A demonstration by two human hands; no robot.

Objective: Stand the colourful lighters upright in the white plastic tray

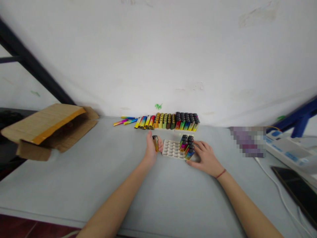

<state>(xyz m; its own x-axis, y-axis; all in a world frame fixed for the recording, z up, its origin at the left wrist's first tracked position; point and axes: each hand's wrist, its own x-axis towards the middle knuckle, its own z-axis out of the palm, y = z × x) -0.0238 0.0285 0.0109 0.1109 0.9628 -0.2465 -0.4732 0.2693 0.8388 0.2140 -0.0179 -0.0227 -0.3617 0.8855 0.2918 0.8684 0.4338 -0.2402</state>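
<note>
A lighter [155, 142] with a black top and a brownish-gold body stands upright in my left hand [150, 150], its fingers closed around it. Just right of it lies a white tray [170, 148] with rows of round holes. Several multicoloured lighters [187, 145] with black tops stand in the tray's right-hand columns, while the holes on the left side show bare. My right hand [205, 158] grips the tray's right end, thumb at the front corner and fingers along the lighters' right side. Its fingertips are partly hidden behind them.
Against the wall stand black-topped lighters [187, 121] and gold-topped ones [164, 121], beside stacked shiny sleeves [145, 122]. Loose shiny tubes [121, 122] lie left of these. An open cardboard box [56, 127] sits left. A power strip [287, 150], white cable [274, 185] and dark phone [296, 191] lie right.
</note>
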